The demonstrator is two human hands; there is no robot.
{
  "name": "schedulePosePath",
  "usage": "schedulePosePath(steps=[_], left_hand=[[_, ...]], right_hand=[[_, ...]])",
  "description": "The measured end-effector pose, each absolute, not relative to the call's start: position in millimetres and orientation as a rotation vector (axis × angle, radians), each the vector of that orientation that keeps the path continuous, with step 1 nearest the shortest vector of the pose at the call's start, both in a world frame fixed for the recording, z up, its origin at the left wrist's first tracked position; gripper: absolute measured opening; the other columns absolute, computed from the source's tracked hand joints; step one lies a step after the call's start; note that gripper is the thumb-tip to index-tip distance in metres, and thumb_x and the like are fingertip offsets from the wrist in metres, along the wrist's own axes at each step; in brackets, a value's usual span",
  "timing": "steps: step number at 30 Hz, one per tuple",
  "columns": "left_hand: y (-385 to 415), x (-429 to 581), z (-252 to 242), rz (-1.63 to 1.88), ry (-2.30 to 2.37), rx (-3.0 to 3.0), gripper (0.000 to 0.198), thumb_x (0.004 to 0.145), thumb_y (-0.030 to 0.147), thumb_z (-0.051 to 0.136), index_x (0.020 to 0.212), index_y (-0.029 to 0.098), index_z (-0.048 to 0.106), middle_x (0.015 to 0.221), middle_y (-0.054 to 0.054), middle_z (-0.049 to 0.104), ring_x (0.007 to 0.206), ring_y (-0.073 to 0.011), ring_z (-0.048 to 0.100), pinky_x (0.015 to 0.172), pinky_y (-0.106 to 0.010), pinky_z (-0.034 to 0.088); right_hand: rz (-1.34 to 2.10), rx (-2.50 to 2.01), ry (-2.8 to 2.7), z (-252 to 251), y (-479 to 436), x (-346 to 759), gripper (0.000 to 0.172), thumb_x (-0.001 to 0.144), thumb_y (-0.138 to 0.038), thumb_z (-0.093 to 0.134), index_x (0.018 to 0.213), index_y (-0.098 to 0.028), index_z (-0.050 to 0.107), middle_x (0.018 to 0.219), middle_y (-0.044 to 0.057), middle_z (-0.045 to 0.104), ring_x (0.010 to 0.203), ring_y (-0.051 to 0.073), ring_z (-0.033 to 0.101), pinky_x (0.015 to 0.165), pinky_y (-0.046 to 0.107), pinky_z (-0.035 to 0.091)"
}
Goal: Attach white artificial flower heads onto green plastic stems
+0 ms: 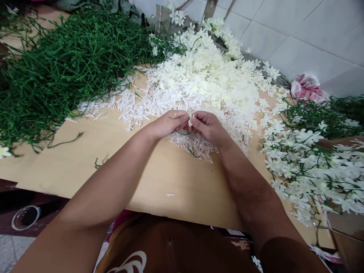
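Your left hand (167, 125) and right hand (209, 127) pinch a small white flower (190, 122) on a green stem (183, 133) above the counter (176, 178).

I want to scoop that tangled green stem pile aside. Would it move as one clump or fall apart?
The green stem pile would probably drag as a loose clump, since its thin strands interlock. The curling loose ends suggest it is floppy and springy. It looks light for its bulk, and stray stems at the edge may trail behind on the board.
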State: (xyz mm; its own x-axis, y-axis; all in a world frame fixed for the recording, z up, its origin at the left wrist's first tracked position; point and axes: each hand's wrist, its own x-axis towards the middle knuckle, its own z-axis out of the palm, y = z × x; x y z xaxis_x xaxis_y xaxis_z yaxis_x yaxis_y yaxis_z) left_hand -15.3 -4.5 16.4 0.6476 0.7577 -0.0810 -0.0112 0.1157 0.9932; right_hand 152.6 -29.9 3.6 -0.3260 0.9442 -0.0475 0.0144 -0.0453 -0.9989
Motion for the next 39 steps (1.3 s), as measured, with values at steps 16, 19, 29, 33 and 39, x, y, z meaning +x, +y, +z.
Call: schedulePosePath(steps=[16,19,29,33,39], left_hand=[[-7.6,-11.5,9.7,0.666,0.733,1.272,0.041,0.091,0.019,0.049,0.051,0.016,0.04,0.045,0.007,0.034,0.044,-0.0049,0.027,0.049,-0.021,0.024],[-6.8,-11.9,8.6,0.675,0.722,1.289,0.043,0.092,0.021,0.05,0.05,0.016,0.04,0.046,0.006,0.034,0.045,-0.0054,0.027,0.05,-0.022,0.024],[-7.9,-6.4,9.0,0.694,0.774,1.338,0.043,0.091,0.015,0.045,0.048,0.016,0.04,0.043,0.006,0.035,0.044,-0.0056,0.028,0.049,-0.023,0.023],[-7.4,-6.1,8.3,0.678,0.77,1.273,0.041,0.088,0.015,0.047,0.048,0.016,0.04,0.042,0.007,0.032,0.041,-0.0044,0.027,0.047,-0.022,0.02],[-5.6,-7.4,5.3,0.7,0.75,1.319,0.044,0.089,0.04,0.054,0.053,0.018,0.04,0.046,0.006,0.033,0.043,-0.005,0.027,0.046,-0.023,0.022]], right_hand=[[1.48,-1.149,-1.3,-0.1,-27.8,147.1,0.046,0.052,-0.055,0.085,0.065,-0.02,0.058,0.06,-0.003,0.063,0.061,0.013,0.064,0.065,0.03,0.057],[1.449,-1.14,-1.302,-1.1,-27.6,147.7,0.044,0.052,-0.053,0.086,0.064,-0.02,0.059,0.06,-0.002,0.064,0.061,0.013,0.064,0.065,0.03,0.056],[1.295,-1.186,-1.37,-2.4,-28.2,145.7,0.043,0.054,-0.051,0.085,0.057,-0.019,0.056,0.057,-0.004,0.059,0.056,0.009,0.054,0.058,0.025,0.046],[1.306,-1.207,-1.362,-1.1,-27.4,144.4,0.045,0.053,-0.053,0.084,0.058,-0.019,0.056,0.055,-0.004,0.058,0.056,0.009,0.052,0.056,0.024,0.042],[1.323,-1.202,-1.329,6.1,-26.4,147.6,0.045,0.052,-0.054,0.084,0.061,-0.019,0.058,0.056,-0.004,0.059,0.055,0.008,0.053,0.055,0.024,0.045]])
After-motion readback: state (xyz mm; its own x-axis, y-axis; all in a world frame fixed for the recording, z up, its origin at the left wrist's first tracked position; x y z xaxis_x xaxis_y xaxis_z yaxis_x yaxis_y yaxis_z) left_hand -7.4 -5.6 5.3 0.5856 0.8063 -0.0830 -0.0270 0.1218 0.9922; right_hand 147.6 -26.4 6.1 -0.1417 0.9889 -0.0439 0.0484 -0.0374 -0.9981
